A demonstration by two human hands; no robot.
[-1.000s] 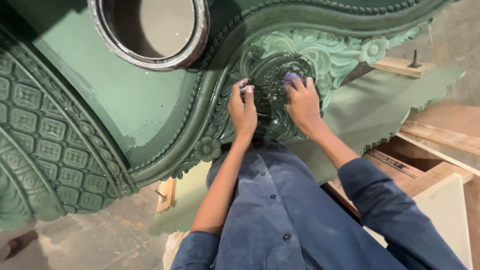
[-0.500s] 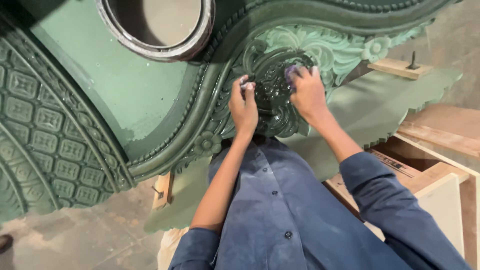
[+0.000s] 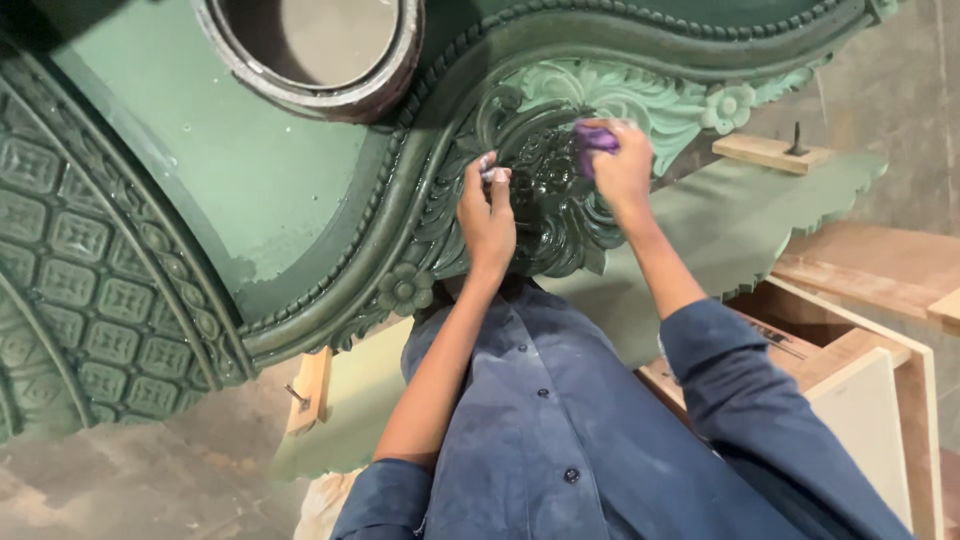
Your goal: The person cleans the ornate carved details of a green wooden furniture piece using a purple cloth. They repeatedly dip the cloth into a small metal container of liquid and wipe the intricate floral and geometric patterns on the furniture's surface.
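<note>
A large green carved panel point(image 3: 250, 200) fills the view, with a round opening point(image 3: 310, 45) at the top and a carved floral rosette point(image 3: 555, 190), dark and glossy, at its middle. My right hand point(image 3: 622, 165) presses a small purple cloth point(image 3: 595, 137) against the upper right of the rosette. My left hand point(image 3: 487, 210) rests on the rosette's left side, fingers curled around a small pale object I cannot make out. Paler green leaf carving point(image 3: 640, 100) lies above the rosette. My blue shirt point(image 3: 560, 420) covers the lower middle.
A pale green scalloped board point(image 3: 760, 215) lies under the panel. A wooden block with a dark screw point(image 3: 770, 150) stands at the right. A bare wooden box point(image 3: 860, 370) sits at lower right. A carved grid pattern point(image 3: 90, 310) runs down the left. Concrete floor point(image 3: 120, 480) shows below.
My right hand with the purple cloth has slid up and slightly right across the rosette. My left hand has stayed at the rosette's left side. The view has shifted a little.
</note>
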